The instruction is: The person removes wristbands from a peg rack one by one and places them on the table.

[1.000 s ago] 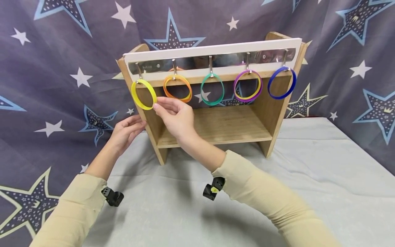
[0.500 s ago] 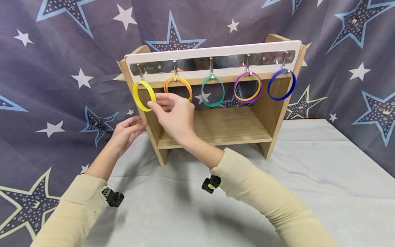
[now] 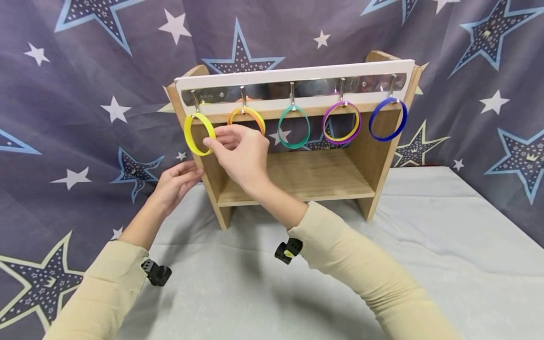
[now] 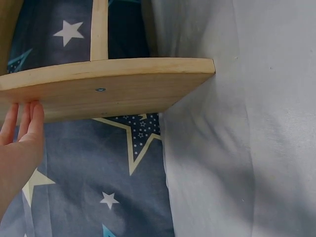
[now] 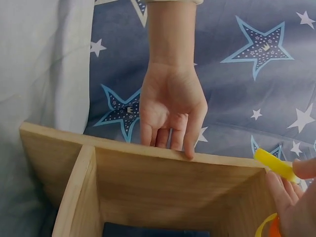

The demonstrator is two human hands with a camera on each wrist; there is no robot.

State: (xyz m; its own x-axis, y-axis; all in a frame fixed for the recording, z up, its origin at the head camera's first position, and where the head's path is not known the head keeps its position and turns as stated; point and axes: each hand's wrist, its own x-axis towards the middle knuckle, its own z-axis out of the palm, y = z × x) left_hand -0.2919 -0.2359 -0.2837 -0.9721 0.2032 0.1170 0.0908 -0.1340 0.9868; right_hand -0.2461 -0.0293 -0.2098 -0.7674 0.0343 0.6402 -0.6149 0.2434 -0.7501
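A yellow wristband [image 3: 199, 152] hangs from the leftmost hook of a metal hook rail [image 3: 272, 89] on a small wooden shelf [image 3: 297, 182]. My right hand [image 3: 246, 156] pinches its right side, the thumb in front and the fingers behind; in the right wrist view the yellow wristband [image 5: 276, 164] lies between thumb and fingers. My left hand [image 3: 176, 184] rests its extended fingertips against the shelf's left side panel, and the left wrist view shows these fingers [image 4: 35, 121] against the wood. Part of the orange and yellow bands [image 3: 255, 113] is hidden behind my right hand.
Farther right on the rail hang a green band [image 3: 294, 145], a purple band [image 3: 325, 118] with a yellow one, and a dark blue band [image 3: 388, 138]. The shelf stands on a pale cloth [image 3: 433, 236] before a star-patterned curtain [image 3: 140, 85].
My right hand has shifted slightly left, its thumb moving from the yellow wristband's edge to over its front. The left hand stays on the panel. The head view has tilted up slightly.
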